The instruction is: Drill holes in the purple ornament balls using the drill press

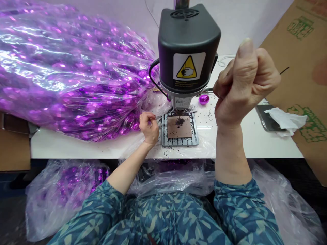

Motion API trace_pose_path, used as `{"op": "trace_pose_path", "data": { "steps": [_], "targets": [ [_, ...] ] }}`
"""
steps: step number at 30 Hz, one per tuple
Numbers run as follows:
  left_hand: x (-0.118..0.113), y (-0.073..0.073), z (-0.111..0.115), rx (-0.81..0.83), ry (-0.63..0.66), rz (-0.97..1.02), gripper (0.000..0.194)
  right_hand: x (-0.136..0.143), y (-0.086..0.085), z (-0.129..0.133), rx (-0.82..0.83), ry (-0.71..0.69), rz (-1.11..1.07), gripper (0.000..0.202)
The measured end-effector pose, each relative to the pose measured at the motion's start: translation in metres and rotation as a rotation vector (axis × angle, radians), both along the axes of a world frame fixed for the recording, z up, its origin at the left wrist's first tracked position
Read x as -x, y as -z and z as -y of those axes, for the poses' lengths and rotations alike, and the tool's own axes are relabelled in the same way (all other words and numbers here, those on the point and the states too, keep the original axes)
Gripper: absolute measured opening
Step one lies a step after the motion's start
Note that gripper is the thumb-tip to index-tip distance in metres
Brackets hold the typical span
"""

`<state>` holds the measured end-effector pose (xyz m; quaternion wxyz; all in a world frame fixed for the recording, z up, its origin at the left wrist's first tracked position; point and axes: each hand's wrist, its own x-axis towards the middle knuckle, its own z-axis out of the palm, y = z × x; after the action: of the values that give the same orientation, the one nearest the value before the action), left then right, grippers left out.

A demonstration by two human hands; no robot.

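A black drill press with a yellow warning label stands at the middle of the white table. Beneath its chuck lies a brown square board on a grey slotted metal base, with dark shavings scattered over both. My right hand is closed in a fist to the right of the machine, by a metal lever; what its fingers wrap round is mostly hidden. Left of the board, my left hand has its fingers curled together, and anything between them is too small to make out. A shiny purple ball rests behind the board, to the right.
A large clear bag of shiny purple balls covers the table's left side. At the right are a dark flat object, white tissue and a cardboard box. Clear plastic bags hang below the table's front edge.
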<state>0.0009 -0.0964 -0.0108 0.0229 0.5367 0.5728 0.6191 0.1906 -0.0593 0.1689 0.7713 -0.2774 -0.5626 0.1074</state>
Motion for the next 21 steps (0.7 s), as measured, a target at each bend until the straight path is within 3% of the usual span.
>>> {"op": "trace_pose_path", "data": {
  "steps": [1, 4, 6, 9, 14, 21],
  "targets": [
    [-0.001, 0.003, 0.009, -0.019, 0.099, -0.068, 0.017, 0.000, 0.000, 0.001, 0.000, -0.009, -0.004, 0.054],
    [-0.011, 0.013, 0.040, 0.068, 0.584, -0.302, 0.021, 0.000, -0.001, 0.006, 0.010, -0.019, -0.010, 0.052],
    [-0.019, 0.019, 0.058, 0.103, 0.750, -0.364, 0.018, 0.000, -0.003, 0.012, 0.055, -0.011, 0.015, 0.051],
    [-0.026, 0.023, 0.071, 0.029, 0.707, -0.346, 0.016, -0.001, -0.006, 0.020, 0.169, -0.006, 0.095, 0.052],
    [-0.021, 0.018, 0.079, -0.205, 0.497, -0.406, 0.021, -0.007, -0.010, 0.024, 0.261, -0.101, 0.173, 0.058],
    [-0.009, 0.018, 0.093, -0.132, 0.279, -0.418, 0.026, -0.018, -0.021, 0.012, 0.270, -0.375, 0.099, 0.063]
  ]
}}
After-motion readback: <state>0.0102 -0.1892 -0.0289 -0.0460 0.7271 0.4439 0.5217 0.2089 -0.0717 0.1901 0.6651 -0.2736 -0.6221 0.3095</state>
